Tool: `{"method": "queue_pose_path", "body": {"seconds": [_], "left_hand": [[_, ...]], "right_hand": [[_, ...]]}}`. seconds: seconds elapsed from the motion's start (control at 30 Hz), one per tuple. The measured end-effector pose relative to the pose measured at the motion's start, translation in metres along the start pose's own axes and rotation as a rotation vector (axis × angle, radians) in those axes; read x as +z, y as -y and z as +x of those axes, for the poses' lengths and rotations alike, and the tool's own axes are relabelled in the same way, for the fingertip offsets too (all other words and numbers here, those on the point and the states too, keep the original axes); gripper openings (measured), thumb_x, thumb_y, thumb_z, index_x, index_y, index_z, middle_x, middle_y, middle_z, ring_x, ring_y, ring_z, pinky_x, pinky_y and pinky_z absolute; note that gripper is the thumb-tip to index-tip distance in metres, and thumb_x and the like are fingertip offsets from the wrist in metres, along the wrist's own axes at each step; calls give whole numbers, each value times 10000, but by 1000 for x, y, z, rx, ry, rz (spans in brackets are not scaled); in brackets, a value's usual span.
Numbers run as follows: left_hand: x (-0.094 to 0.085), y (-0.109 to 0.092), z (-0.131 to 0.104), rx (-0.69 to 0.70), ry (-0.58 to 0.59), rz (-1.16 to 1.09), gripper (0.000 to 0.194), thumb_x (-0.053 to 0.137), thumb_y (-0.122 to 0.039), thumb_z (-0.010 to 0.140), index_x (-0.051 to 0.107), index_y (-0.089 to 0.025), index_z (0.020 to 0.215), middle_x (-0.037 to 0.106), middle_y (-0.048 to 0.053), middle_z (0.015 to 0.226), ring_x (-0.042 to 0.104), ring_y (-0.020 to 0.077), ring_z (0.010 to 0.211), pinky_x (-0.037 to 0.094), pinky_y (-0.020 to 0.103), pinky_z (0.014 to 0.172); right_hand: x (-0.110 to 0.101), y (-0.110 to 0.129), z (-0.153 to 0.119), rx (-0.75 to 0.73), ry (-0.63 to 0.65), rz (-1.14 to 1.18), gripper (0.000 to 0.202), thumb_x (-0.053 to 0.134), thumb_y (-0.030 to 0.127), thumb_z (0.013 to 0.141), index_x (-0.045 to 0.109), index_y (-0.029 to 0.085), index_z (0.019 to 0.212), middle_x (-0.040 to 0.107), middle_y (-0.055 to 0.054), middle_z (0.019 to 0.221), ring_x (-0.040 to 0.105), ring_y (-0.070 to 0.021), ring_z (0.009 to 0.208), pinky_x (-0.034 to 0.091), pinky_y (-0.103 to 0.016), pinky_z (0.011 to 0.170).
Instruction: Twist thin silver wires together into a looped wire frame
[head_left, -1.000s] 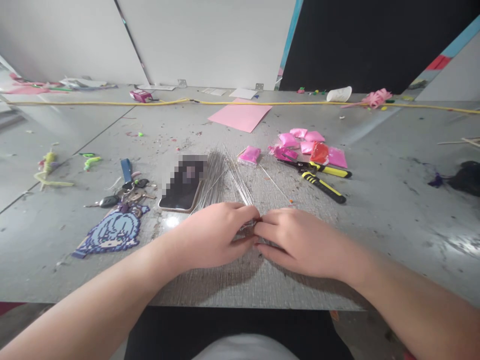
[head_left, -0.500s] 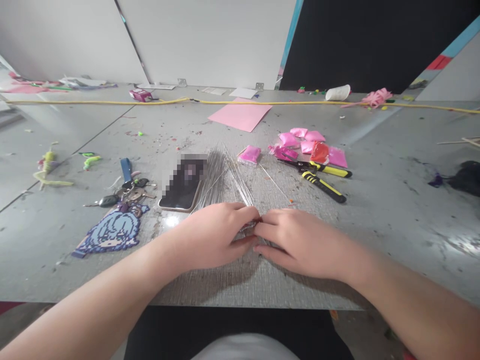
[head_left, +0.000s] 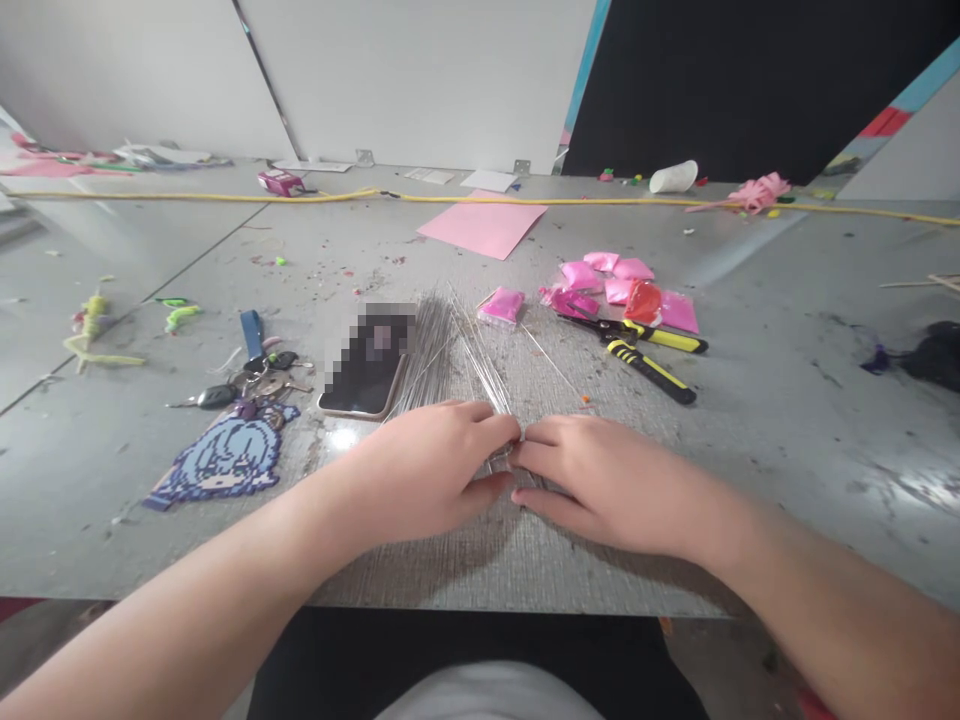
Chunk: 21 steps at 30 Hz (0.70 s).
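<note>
A bundle of thin silvery wires (head_left: 485, 368) runs from the tabletop down between my two hands. My left hand (head_left: 442, 465) has its fingers curled round the near end of these wires. From the other side my right hand (head_left: 581, 470) meets it, with bent fingertips at the same wire end; the exact grip is partly hidden. Beyond my left hand lies a larger spread of loose straight wires (head_left: 431, 350), alongside a phone (head_left: 364, 375). One single wire (head_left: 551, 358) lies apart, beyond my right hand.
Yellow-and-black pliers (head_left: 651, 370) lie right of centre, against several pink packets (head_left: 679, 312). Another pink packet (head_left: 501, 306) is nearer the wires. Keys (head_left: 217, 397) with a blue pixel-art charm (head_left: 225, 455) rest at left. A yellow cord (head_left: 480, 201) crosses the table behind pink paper (head_left: 484, 228).
Both hands stay together at the wire end, with only a slight shift of the fingers. The whole view has moved a little; the other objects keep their places.
</note>
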<state>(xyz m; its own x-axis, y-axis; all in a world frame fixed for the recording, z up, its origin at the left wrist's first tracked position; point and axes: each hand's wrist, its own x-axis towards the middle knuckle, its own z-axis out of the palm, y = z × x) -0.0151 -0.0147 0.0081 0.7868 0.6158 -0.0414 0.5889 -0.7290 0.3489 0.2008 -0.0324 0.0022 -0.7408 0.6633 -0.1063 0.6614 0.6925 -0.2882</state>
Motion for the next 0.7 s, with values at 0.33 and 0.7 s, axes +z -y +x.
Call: {"method": "queue_pose_path", "body": {"seconds": [0.33, 0.7], "left_hand": [[0, 1, -1, 5, -2, 8, 107, 553, -284, 908, 543, -198, 973, 585, 39, 905, 592, 196, 750, 417, 300, 608], [-1, 1, 4, -3, -36, -25, 99, 515, -280, 924, 511, -185, 896, 573, 27, 847, 562, 160, 694, 381, 275, 571]], "right_hand": [[-1, 0, 0, -1, 8, 1, 172, 514, 335, 979, 615, 196, 984, 647, -53, 949, 613, -205, 814, 437, -321, 678], [0, -5, 4, -39, -45, -37, 195, 473, 323, 1000, 609, 188, 966, 655, -53, 943, 608, -205, 842, 438, -328, 719]]}}
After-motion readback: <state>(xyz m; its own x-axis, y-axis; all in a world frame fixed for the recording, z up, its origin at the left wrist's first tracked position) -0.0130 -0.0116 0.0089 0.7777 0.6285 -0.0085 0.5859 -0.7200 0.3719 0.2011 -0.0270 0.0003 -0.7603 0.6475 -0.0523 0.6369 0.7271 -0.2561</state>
